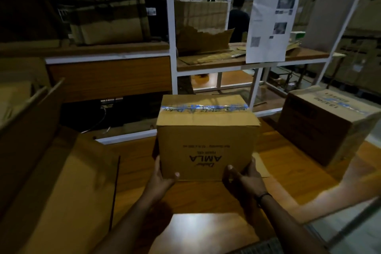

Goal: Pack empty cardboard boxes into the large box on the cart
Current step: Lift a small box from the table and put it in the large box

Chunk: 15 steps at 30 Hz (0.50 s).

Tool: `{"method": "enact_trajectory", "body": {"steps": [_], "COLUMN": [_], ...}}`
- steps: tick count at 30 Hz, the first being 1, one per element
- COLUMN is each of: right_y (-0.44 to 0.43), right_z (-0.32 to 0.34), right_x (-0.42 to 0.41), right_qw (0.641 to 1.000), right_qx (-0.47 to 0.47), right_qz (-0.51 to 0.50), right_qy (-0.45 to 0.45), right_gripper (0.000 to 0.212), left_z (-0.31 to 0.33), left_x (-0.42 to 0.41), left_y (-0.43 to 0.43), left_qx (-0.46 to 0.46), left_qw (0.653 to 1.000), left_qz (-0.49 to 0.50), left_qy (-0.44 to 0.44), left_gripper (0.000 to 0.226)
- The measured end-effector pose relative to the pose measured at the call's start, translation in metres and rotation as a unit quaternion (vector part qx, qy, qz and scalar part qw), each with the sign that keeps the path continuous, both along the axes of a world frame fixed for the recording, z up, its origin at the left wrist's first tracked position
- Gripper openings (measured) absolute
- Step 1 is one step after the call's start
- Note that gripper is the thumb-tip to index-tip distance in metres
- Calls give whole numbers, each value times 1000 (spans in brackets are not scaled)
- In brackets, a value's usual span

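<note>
A brown cardboard box (206, 140) with blue tape across its top and "AMLA" printed upside down on its near face is held between both my hands above the wooden table (288, 163). My left hand (162, 177) grips its lower left corner, thumb on the near face. My right hand (243, 175) grips the lower right corner, fingers curled around the side. At the left, the large open box (61, 181) shows its raised flaps and a folded-down flap. Its inside is hidden.
A second taped cardboard box (329, 123) stands on the table at the right. Behind rises a white metal rack (171, 33) holding torn cardboard and a hanging paper sheet (270, 27). A person (238, 18) stands beyond the rack.
</note>
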State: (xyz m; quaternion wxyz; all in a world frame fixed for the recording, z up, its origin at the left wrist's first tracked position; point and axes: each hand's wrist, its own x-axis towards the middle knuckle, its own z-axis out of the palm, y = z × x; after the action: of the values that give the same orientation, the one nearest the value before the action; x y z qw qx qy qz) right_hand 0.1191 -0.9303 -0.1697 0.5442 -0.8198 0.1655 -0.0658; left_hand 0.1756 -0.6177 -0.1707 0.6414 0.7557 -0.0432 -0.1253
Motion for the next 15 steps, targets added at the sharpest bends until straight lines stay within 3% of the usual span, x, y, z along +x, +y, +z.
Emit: {"method": "enact_trajectory", "body": {"steps": [6,10,15], "right_y": [-10,-14,-9], "right_z": [17,36,59], "right_x": [-14,-5,-10], "right_qw": [995,989,980], "right_qx": [-6,-4,-3], "right_qz": [39,26,12], "right_qy": [-92,-145,-197], "right_gripper": [98,115,104], "left_z": [8,29,56], "left_x": [0,-3,2], "left_y": [4,-5,-13], "left_qx": [-25,-38,-17], "left_qw": [995,987,972], "left_qz": [53,80,93], "left_qy": [-83,-131,-214], "left_gripper": [101,106,104]}}
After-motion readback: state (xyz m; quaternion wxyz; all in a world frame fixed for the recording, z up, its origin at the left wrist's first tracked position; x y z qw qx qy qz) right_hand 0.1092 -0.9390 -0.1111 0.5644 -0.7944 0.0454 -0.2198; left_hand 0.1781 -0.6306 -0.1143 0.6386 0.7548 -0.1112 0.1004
